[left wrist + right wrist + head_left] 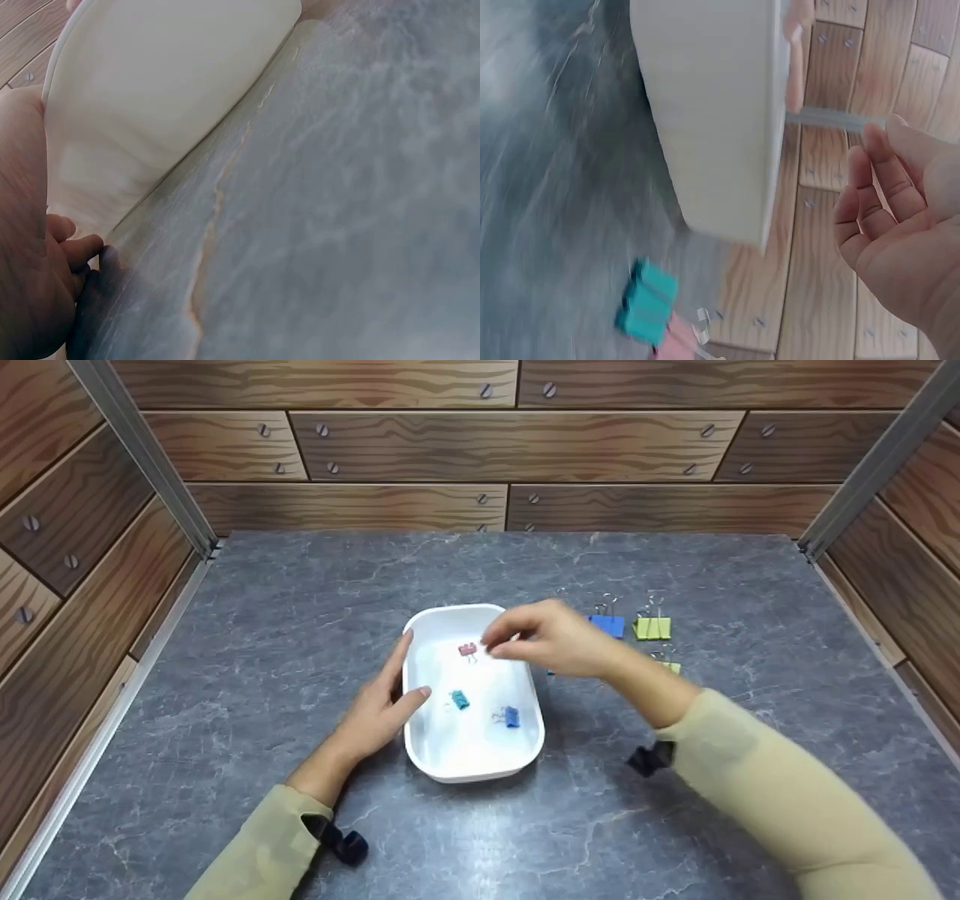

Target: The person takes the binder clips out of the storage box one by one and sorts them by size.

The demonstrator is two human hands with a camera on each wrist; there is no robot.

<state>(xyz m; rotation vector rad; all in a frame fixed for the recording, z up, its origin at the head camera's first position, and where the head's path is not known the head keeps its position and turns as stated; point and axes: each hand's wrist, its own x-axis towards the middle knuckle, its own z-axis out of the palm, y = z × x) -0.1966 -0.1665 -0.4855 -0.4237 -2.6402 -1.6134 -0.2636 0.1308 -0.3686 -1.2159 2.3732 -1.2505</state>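
Note:
A white plastic tub (472,765) stands on the table, with a small pink binder clip (467,649), a teal binder clip (460,700) and a blue binder clip (511,717) lying apart on its floor. My left hand (375,712) grips the tub's left side, thumb over the rim and fingers along the outer wall. Above the tub's far right rim hovers my right hand (559,641), its fingers loosely bent near the pink clip. The right wrist view shows nothing between those fingers (877,180).
Right of the tub stand a larger blue binder clip (609,625) and a yellow one (652,628); another yellow clip (673,667) is partly behind the right forearm. The right wrist view has a larger teal clip (649,300) beside a pink clip (676,341). Wood-patterned walls (480,446) enclose the table.

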